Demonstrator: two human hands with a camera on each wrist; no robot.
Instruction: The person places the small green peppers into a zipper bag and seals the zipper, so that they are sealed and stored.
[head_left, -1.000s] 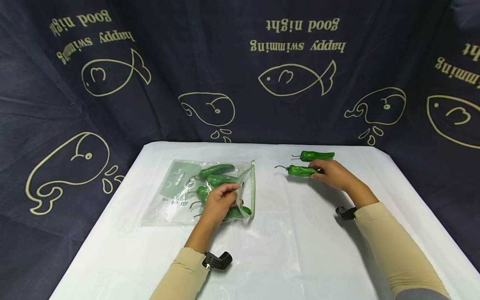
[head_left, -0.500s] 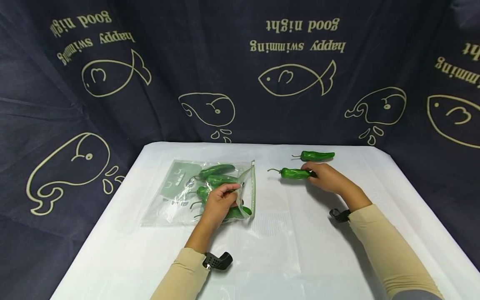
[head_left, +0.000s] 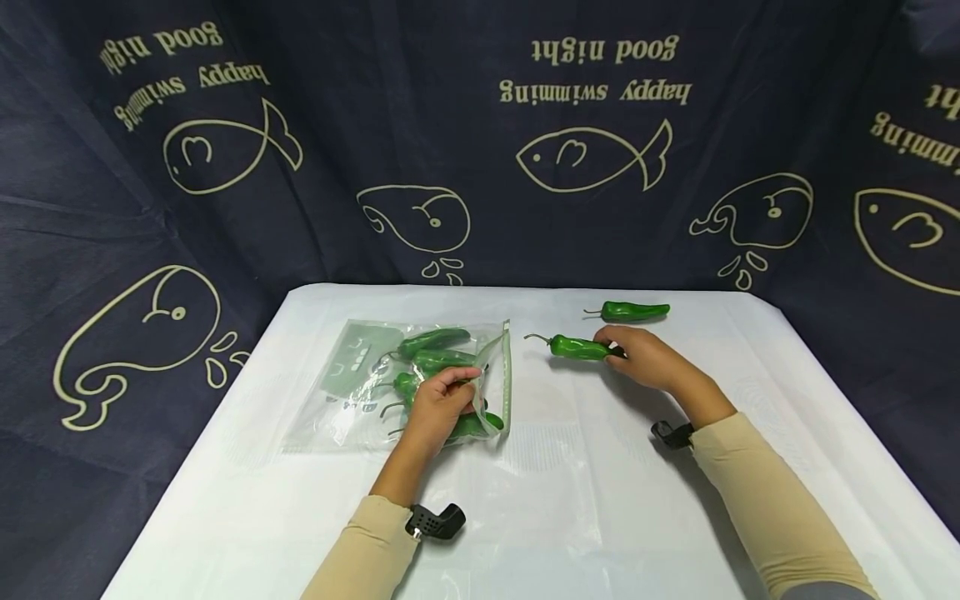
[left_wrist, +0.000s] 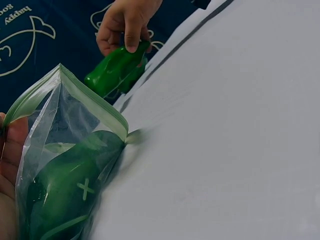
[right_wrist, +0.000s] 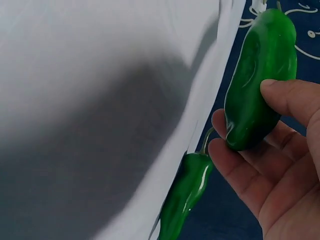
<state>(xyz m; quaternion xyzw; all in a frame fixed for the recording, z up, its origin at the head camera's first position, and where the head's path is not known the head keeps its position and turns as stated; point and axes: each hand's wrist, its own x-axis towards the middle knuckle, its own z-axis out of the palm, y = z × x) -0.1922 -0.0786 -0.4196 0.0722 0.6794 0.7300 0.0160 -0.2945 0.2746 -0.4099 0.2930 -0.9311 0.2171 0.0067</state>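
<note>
My right hand [head_left: 641,357] grips a green pepper [head_left: 576,347] by its blunt end, its stem pointing left toward the bag. In the right wrist view, thumb and fingers pinch that pepper [right_wrist: 262,75] from both sides. My left hand [head_left: 441,404] holds the edge of a clear zip bag [head_left: 315,421] at its mouth, which gapes to the right. Several green peppers [head_left: 435,339] lie inside the bag, partly behind my left hand. Seen from the left wrist, the bag's greenish zip rim [left_wrist: 95,100] stands parted, with a pepper [left_wrist: 70,180] within.
Another green pepper [head_left: 636,312] lies on the white-covered table [head_left: 525,517] near its back edge, behind my right hand. A dark blue cloth [head_left: 480,233] with fish and whale drawings hangs round the back and sides. Black wrist cameras [head_left: 437,522] sit on both wrists.
My right hand has moved left with the green pepper, nearer the bag's mouth. The left hand, the bag and the pepper at the back have stayed put.
</note>
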